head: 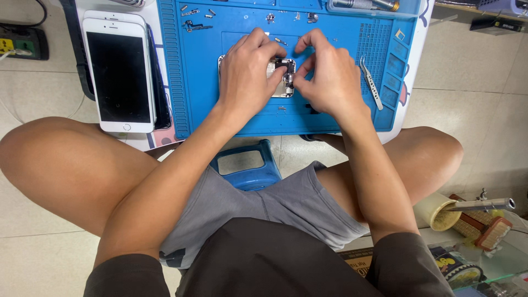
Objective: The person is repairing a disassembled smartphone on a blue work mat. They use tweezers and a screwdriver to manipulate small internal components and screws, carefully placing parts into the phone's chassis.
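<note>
An opened phone body (284, 77) lies on the blue repair mat (198, 93), mostly covered by both hands. My left hand (247, 71) rests over its left half, fingers curled onto the exposed parts. From the right, my right hand (324, 74) reaches in, thumb and forefinger pinched together at the phone's inner edge. Whether a small part sits between the fingertips is too small to tell.
A white phone (118, 69) with a dark screen lies at the mat's left. Steel tweezers (372, 82) rest to the right of my hands. Small screws and metal bits (197, 25) dot the mat's top. A blue stool (247, 168) stands between my knees.
</note>
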